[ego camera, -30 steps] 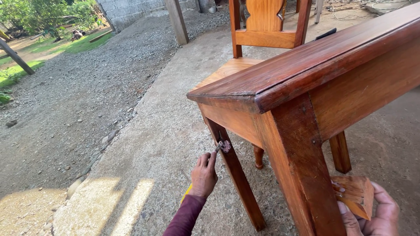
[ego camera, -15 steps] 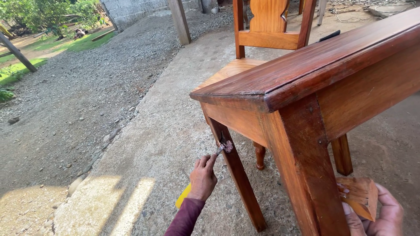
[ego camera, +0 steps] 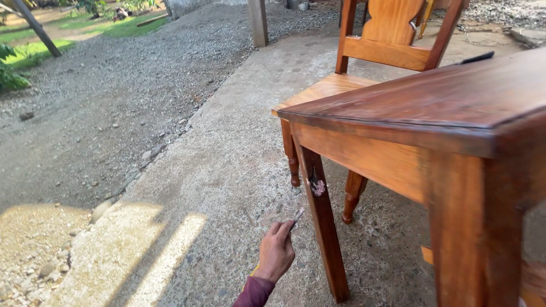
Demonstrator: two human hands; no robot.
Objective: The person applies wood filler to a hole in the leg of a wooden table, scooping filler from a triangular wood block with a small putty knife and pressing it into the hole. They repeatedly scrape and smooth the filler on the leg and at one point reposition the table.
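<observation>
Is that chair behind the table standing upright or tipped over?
Upright. The chair stands on the concrete floor, backrest pointing up and two turned legs down, behind the table.

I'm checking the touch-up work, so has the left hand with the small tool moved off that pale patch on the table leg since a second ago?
Yes. The left hand has dropped down-left, away from the pale patch on the table leg.

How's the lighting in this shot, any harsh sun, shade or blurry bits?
Head view: sun stripes fall bright on the concrete lower left, nearly washed out; the table and chair stand in even shade; the tabletop shows soft sheen; the nearest table leg looks blurred; the left hand is sharp.
</observation>
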